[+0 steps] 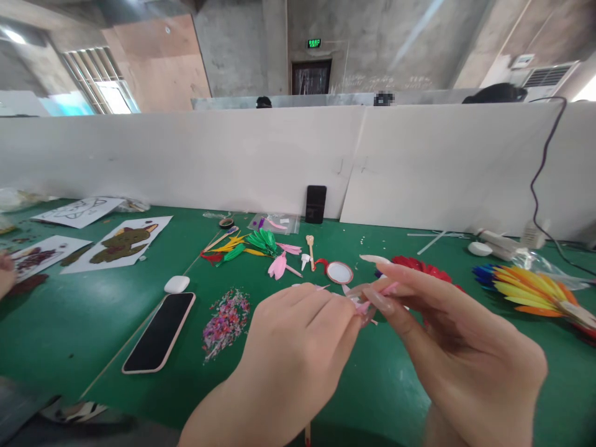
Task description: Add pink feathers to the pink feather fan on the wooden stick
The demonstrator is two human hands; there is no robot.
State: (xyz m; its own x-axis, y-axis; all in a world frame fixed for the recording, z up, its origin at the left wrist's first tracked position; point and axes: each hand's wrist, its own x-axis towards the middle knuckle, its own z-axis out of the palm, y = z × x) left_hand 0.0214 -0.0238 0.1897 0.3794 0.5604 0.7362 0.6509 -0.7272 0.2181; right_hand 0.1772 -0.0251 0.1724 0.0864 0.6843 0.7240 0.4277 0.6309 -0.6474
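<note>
In the head view, my left hand (302, 341) and my right hand (459, 338) meet over the table, fingertips pinched together. Between them is a small, thin pink petal-like strip (390, 288), gripped from both sides and partly covered by the fingers. Just beyond the hands lie a round white disc with a pinkish rim (339, 272), a wooden stick (310, 251) and a white nozzle cap (305, 261). Pink petals (277, 266) and green petals (261, 241) rest farther left. Red petals (421, 266) show behind my right hand.
A phone (161, 333), a white case (177, 284) and a heap of coloured shreds (226, 323) lie left. Another phone (316, 203) leans on the white partition (209, 161). Yellow-and-blue petals (526, 287) lie right. Another person's hand (5, 273) is at far left by pictures.
</note>
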